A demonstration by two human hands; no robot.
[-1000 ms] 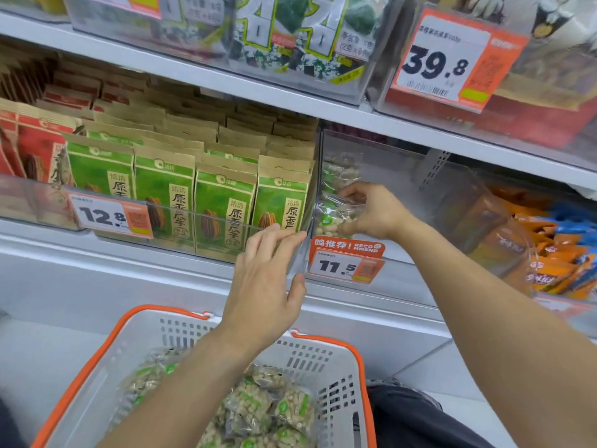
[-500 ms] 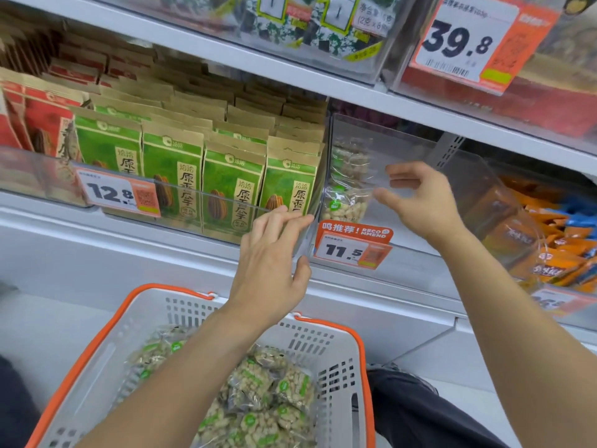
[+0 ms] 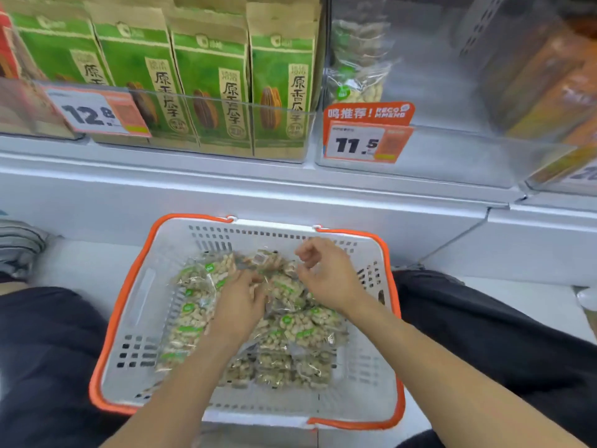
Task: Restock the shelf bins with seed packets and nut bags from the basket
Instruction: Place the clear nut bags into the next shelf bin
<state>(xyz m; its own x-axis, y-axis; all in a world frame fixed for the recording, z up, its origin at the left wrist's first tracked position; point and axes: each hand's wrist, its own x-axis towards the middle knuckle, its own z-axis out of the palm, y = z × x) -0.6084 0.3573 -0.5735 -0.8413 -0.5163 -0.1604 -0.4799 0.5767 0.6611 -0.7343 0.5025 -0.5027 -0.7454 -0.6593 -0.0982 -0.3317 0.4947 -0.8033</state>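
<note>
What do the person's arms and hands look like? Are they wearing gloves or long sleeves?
No gloves and no long sleeves. Both forearms are bare right to the bottom edge of the picture, so no sleeve shows at all. The left hand and the right hand are bare too, with no rings, watch or bracelet that I can see. The picture is a little blurry, so tiny marks would not show.

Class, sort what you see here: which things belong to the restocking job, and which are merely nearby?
Job: basket; nut bags in it; clear bin priced 11.5; left hand on the bags; right hand over them.
Nearby: orange packets in the right-hand bin; red packets at far left.
</note>
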